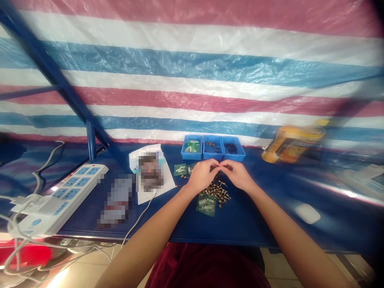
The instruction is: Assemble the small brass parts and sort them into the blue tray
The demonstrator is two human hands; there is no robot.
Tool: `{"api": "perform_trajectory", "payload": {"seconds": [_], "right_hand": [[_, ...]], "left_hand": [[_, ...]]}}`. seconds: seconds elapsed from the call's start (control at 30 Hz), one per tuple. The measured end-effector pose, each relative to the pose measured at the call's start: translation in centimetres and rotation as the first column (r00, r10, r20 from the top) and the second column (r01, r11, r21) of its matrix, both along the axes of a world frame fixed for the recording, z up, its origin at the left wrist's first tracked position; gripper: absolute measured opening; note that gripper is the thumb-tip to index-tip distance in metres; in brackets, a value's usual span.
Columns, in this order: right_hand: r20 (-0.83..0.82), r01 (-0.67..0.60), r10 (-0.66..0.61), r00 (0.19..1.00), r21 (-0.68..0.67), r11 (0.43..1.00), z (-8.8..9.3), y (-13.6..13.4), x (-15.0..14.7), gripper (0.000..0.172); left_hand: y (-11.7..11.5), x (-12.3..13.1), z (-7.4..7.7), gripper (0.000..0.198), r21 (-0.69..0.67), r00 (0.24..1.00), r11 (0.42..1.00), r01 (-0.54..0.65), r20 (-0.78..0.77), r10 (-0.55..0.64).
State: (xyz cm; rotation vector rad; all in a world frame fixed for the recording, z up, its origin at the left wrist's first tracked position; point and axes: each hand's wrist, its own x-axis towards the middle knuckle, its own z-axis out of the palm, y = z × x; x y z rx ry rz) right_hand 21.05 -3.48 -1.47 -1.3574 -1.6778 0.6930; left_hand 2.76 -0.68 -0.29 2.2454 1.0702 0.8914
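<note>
**Maroon shirt (207,266) below, left hand (202,175) and right hand (235,175) curled together above brass fittings (215,193)**

Both hands are nearly closed, fingertips meeting; whether they pinch anything, I cannot tell. The loose fittings lie heaped at six o'clock from them on the blue-covered bench (255,224), with a green zip bag (206,205) just below. Three blue parts bins (212,147) sit at twelve o'clock.

L forearm (153,244) and R forearm (292,236) bare, angled in from lower frame to centre. L hand (202,175) and R hand (235,175) raised, backs up, fingers curled; fingertips (215,164) meeting at midline. Grip state unconfirmed, hands obscure view.
</note>
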Motion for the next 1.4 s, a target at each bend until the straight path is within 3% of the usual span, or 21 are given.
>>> {"api": "perform_trajectory", "payload": {"seconds": [0.13, 0.23, 0.43, 0.63, 0.9, 1.07, 1.2, 1.4], "right_hand": [[-0.172, -0.008, 0.004, 0.985, -0.023, 1.0, -0.3, 0.2, -0.2, 0.019], [-0.287, -0.017, -0.002, 0.958, -0.062, 0.998, 0.0, 0.1, -0.3, 0.031], [-0.208, -0.04, 0.007, 0.978, -0.156, 0.987, 0.5, -0.3, -0.4, 0.047], [-0.283, -0.07, 0.023, 0.959, -0.155, 0.985, 0.2, -0.1, -0.5, 0.043], [-0.478, -0.089, -0.04, 0.877, -0.245, 0.965, 0.7, 0.0, -0.4, 0.027], [-0.614, -0.192, -0.033, 0.789, -0.297, 0.936, 1.3, -0.4, -0.5, 0.035], [-0.704, -0.322, 0.044, 0.709, -0.267, 0.908, 2.7, -1.3, -0.3, 0.04], [-0.714, -0.354, 0.042, 0.699, -0.295, 0.888, 3.2, -1.6, 0.3, 0.041]], "left_hand": [[0.4, 0.1, -0.2, 0.016, -0.085, 0.992, 0.996, 0.017, 0.122, -0.007], [0.4, 0.2, 0.0, 0.015, -0.112, 0.981, 0.994, 0.018, 0.196, 0.004], [0.0, 0.3, 0.7, 0.014, -0.095, 0.976, 0.994, 0.055, 0.216, -0.033], [-0.2, 0.2, 1.1, 0.014, -0.079, 0.979, 0.997, 0.003, 0.204, 0.013], [0.1, -0.1, 1.3, 0.028, -0.05, 0.976, 0.994, -0.099, 0.191, 0.107], [0.2, -0.1, 1.1, 0.033, -0.075, 0.97, 0.99, -0.117, 0.207, 0.13], [0.2, -0.1, 0.9, 0.035, -0.089, 0.963, 0.987, -0.13, 0.227, 0.148], [0.2, 0.0, 0.9, 0.035, -0.088, 0.955, 0.989, -0.12, 0.262, 0.14]]}}
